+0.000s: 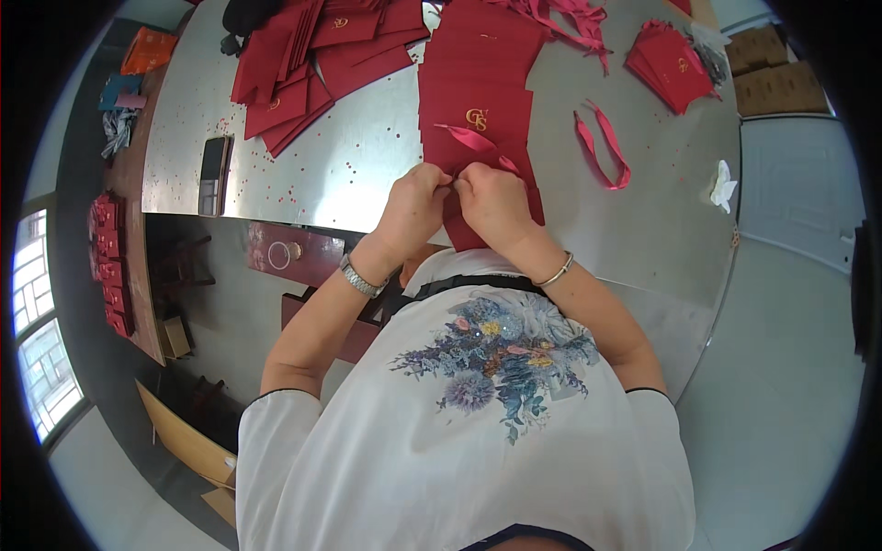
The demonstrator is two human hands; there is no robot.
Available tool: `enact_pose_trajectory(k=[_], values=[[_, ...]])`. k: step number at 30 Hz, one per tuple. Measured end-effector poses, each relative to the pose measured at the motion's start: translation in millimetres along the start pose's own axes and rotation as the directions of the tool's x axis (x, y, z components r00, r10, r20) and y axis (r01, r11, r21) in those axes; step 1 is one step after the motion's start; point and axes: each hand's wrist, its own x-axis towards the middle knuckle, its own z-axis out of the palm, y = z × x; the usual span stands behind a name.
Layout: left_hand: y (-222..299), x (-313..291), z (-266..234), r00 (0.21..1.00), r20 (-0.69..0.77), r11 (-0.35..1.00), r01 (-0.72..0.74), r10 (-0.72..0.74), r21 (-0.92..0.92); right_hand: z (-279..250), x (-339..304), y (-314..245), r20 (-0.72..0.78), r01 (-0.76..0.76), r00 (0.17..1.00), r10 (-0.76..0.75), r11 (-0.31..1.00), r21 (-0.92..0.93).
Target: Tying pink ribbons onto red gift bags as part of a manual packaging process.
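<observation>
Both hands meet over a long overlapping row of flat red paper bags [475, 78] with gold print, at the table's near edge. My left hand [413, 209] is closed in a pinch; its fingertips hide what they hold. Right beside it, my right hand [497, 204] pinches a pinkish-red ribbon [473, 140], whose loose end lies across the top bag. The fingertips of the two hands almost touch. To the right, another ribbon [602, 151] lies bent in a U on the metal table [661, 184].
Piles of red bags [289, 69] lie at the far left, near a phone [214, 176]. More ribbons [574, 23] and a fanned stack of red bags [671, 64] lie at the far right, with a crumpled white tissue [723, 186] nearer. Red confetti dots the table.
</observation>
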Motion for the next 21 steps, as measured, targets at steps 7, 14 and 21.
enact_pose_trajectory(k=[7, 14, 21], values=[[-15, 4, -3, 0.96, 0.165, 0.945, 0.258, -0.227, -0.201, 5, 0, 13, -0.049, 0.17, 0.984, -0.171, 0.985, -0.031], [-15, 12, -6, 0.849, 0.305, 0.764, 0.524, -0.432, -0.377, -3, -7, 11, 0.023, 0.093, 0.996, -0.09, 0.975, -0.204], [-13, 16, -7, 0.768, 0.429, 0.647, 0.635, -0.475, -0.422, 1, -6, 14, 0.035, 0.142, 0.99, -0.137, 0.965, -0.222]])
